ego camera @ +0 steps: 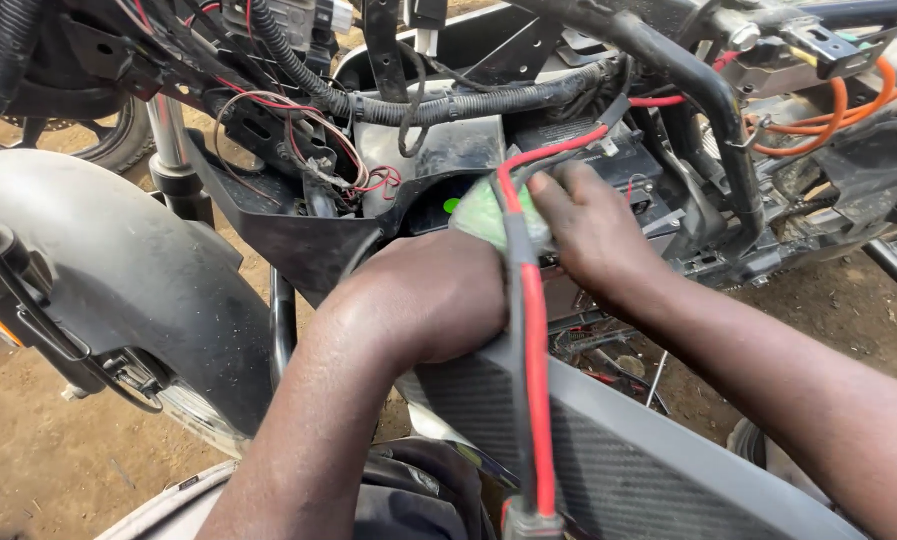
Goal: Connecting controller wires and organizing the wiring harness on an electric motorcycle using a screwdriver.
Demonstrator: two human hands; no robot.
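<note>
Both my hands work inside the stripped frame of a motorcycle. My left hand [434, 295] is curled, knuckles up, pressed against a light green cloth-like piece [489, 215] above a black ribbed panel [609, 450]. My right hand [594, 230] reaches in from the right, its fingers resting on the same green piece next to a black battery-like box [609, 160]. A thick red cable paired with a grey one [534, 360] runs up between my hands and bends right toward the box. What my left fingers grip is hidden.
A black front mudguard [119, 270] and wheel sit at left. Black corrugated wiring looms [449, 105] and thin red wires [314, 130] hang above. Orange cables [849, 110] run at upper right. Loose tools [609, 365] lie on the brown dirt ground [39, 460].
</note>
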